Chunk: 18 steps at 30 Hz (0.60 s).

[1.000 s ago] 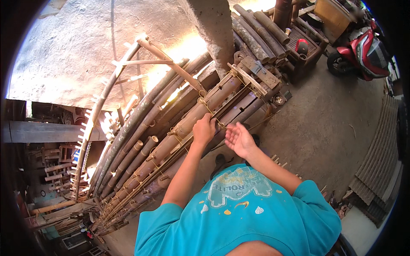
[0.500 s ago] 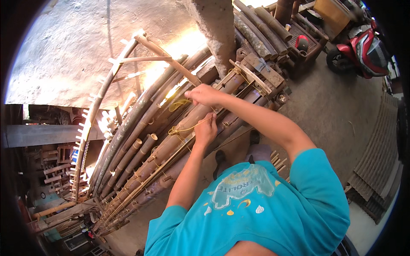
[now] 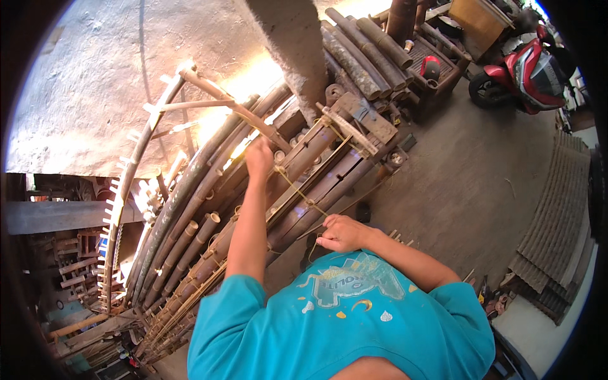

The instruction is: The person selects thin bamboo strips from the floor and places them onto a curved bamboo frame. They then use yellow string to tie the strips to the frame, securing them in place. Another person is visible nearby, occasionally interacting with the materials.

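Note:
A long bamboo frame of poles crosses in front of me from lower left to upper right. On its far pole [image 3: 303, 157] my left hand [image 3: 258, 159] rests closed; its fingertips are turned away, hiding whatever they grip. My right hand [image 3: 343, 233] is closed on a thin yellow cord [image 3: 295, 188], just in front of my shirt. Between the far pole and this hand the cord runs taut, passing over the slotted near pole [image 3: 332, 188]. A loose end of it hangs beside the right hand.
A curved bamboo piece with short pegs [image 3: 131, 166] leans at the wall on the left. More bamboo poles [image 3: 178, 196] lie beyond the frame, others are stacked at the upper right. A red motorbike [image 3: 531, 76] and corrugated sheets [image 3: 550, 218] stand at the right.
My right hand has drawn back from the far pole toward my body, pulling the cord taut. My left hand has moved up and left, over the far pole. The view has shifted slightly.

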{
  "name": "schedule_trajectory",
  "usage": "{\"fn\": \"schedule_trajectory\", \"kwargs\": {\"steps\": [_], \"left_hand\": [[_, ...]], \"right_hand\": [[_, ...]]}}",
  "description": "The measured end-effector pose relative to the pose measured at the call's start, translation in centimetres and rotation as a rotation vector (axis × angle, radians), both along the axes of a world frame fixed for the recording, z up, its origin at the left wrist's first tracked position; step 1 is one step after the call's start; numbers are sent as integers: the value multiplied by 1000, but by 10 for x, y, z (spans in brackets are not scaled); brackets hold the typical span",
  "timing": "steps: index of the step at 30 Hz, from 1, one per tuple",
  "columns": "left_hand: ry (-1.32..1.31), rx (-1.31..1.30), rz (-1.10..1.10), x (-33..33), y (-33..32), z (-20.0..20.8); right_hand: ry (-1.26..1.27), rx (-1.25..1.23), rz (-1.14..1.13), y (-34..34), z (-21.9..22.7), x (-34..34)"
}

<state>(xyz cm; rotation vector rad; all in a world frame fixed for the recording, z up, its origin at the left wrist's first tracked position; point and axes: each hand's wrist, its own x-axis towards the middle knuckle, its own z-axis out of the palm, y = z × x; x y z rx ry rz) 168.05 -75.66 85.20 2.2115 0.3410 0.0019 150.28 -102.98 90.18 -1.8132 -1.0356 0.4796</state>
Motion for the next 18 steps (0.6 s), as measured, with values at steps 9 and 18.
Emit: {"fn": "schedule_trajectory", "kwargs": {"steps": [9,18], "left_hand": [[1,296,-341,-24,-140,27],[-78,275,-81,-46,-218,16]], "right_hand": [[1660,994,-1189,-93,-26,66],[-165,-248,-208,2,75,161]]}}
